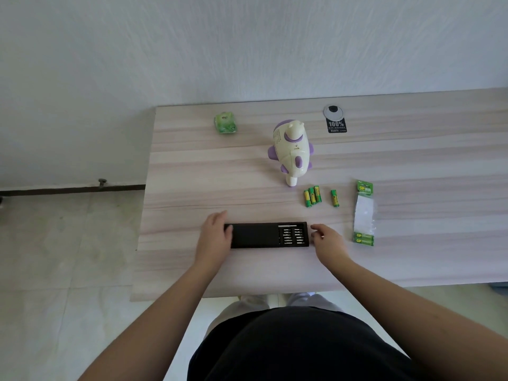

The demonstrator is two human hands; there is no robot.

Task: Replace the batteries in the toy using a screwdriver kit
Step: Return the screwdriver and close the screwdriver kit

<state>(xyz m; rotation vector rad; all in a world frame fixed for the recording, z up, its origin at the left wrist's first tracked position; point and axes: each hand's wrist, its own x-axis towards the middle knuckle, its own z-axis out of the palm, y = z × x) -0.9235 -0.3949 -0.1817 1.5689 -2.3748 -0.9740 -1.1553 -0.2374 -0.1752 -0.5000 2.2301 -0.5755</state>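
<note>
A black screwdriver kit (258, 235) lies near the table's front edge, its tray showing rows of bits (292, 235) at the right end. My left hand (215, 233) grips the kit's left end, thumb on top and fingers over the far side. My right hand (327, 239) sits just off the kit's right end with loosely curled fingers that hold nothing. The white and purple toy (292, 149) lies further back. To its right front lie three green batteries (312, 196) side by side and a single battery (334, 198).
A torn green battery pack (364, 215) with two batteries left in it lies at the right. A green tissue pack (225, 122) sits at the back left, a cable grommet (333, 112) with a black label at the back. The table (192, 174) ends at the left beside my left hand.
</note>
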